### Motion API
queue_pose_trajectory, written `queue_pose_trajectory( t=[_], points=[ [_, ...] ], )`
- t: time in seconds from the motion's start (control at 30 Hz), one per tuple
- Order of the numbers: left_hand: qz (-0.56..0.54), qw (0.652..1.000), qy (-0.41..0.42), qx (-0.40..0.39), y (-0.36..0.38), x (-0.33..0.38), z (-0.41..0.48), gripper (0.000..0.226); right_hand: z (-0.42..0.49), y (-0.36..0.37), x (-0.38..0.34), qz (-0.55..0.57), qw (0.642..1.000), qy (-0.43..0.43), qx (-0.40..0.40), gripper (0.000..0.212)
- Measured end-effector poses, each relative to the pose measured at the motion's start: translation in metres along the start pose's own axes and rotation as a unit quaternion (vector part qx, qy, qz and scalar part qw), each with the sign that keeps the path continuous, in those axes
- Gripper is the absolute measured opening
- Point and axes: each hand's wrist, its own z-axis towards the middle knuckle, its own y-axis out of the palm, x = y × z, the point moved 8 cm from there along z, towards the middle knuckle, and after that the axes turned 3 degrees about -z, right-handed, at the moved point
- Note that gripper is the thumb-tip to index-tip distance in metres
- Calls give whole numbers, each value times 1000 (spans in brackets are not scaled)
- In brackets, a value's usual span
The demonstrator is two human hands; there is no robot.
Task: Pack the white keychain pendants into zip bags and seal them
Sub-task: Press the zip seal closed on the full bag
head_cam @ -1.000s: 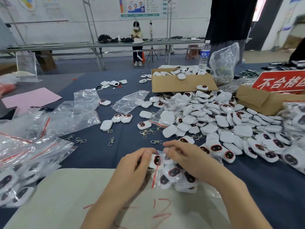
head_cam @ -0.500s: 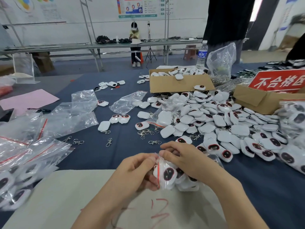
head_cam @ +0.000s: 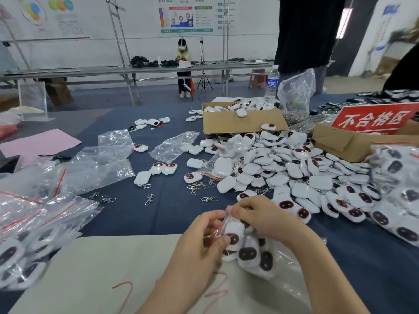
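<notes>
Clear zip bag (head_cam: 267, 268), stuffed w/ white pendants (head_cam: 248, 254), sits btwn both hands: left hand (head_cam: 199, 241) fingers (head_cam: 221, 240) pinch its red-striped mouth, right hand (head_cam: 260, 214) fingers pinch the top edge. Cardboard box (head_cam: 240, 124) behind holds more pendants; loose heap (head_cam: 283, 168) on worktop (head_cam: 158, 214).

Filled zip bag (head_cam: 249, 254) near centre, over sheet (head_cam: 102, 268) on counter (head_cam: 158, 216), between left hand (head_cam: 199, 243) and right hand (head_cam: 260, 214). Pendant pile (head_cam: 294, 171) behind, rightward. Box (head_cam: 240, 124) behind pile; bottle (head_cam: 272, 83) behind box. Empty bags (head_cam: 106, 166) left; clasps (head_cam: 149, 198) between bags and pile.
</notes>
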Motion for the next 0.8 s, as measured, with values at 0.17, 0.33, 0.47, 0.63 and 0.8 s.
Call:
queue_pose_trajectory(
  t=[0.17, 0.33, 0.47, 0.63, 0.8],
  points=[
    [-12, 997, 44, 56, -10, 25, -10, 53, -15, -10, -28, 90, 995, -45, 6, 16],
    [125, 971, 199, 53, -21, 109, -24, 42, -48, -43, -71, 239, 960, -131, 71, 27],
    [160, 952, 260, 37, -22, 167, -35, 44, -75, -77, -99, 293, 922, -204, 150, 29],
    [125, 959, 252, -21, -10, 197, -41, 36, -100, -103, -118, 248, 908, -258, 219, 29],
    [13, 995, 92, -47, -18, 138, -33, 36, -64, -63, -122, 55, 972, -216, 81, 23]
  ],
)
